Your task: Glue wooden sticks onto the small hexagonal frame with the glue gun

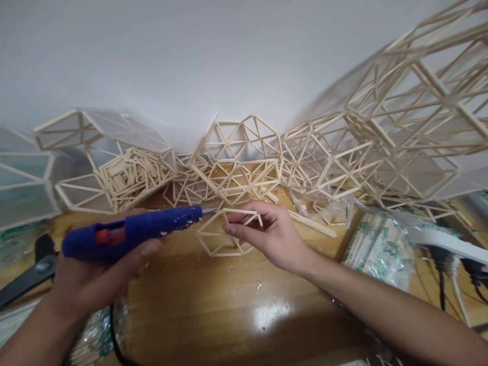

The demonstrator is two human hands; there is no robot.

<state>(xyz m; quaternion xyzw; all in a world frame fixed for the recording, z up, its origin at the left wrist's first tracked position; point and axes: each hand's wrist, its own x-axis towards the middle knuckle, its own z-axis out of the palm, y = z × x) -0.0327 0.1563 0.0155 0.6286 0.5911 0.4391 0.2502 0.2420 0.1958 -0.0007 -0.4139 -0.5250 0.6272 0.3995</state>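
My left hand [89, 277] is closed around a blue hot glue gun [133, 231], whose metal nozzle points right at a small hexagon frame of thin wooden sticks [219, 239]. This frame rests on the wooden table [213, 310]. My right hand [267, 236] pinches the frame's right side between thumb and fingers, holding a stick at its upper edge. The nozzle tip sits at the frame's upper left corner.
Finished stick lattices [244, 162] lean against the white wall, with a large one [419, 117] at the right. A pile of loose sticks [129, 178] lies at the left. Wrapped stick packs [377, 249], a white power strip [446, 244] and black pliers [30, 269] flank the work spot.
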